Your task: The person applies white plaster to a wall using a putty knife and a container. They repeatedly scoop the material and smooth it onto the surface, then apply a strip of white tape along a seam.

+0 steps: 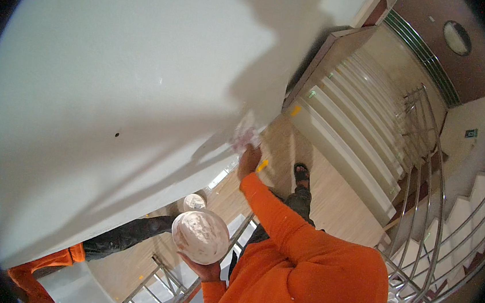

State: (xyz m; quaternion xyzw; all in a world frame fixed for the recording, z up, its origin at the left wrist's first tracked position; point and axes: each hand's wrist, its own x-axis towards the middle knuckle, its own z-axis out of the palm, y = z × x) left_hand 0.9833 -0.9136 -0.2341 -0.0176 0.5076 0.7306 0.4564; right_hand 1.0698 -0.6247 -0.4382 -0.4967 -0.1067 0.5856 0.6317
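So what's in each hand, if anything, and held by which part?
Left hand: a whitish bowl, supported from beneath its near side. Right hand: a blurred pinkish-white thing, held at its near end; its kind can't be told.

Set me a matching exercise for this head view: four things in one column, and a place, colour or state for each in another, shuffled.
Column one:
1. bowl
2. right hand
3. sandal
4. right sleeve

Column two:
A. black
B. gripping a blurred object near the wall
C. orange
D. supported by the left hand

Pairs: 1-D, 2-B, 3-A, 4-C
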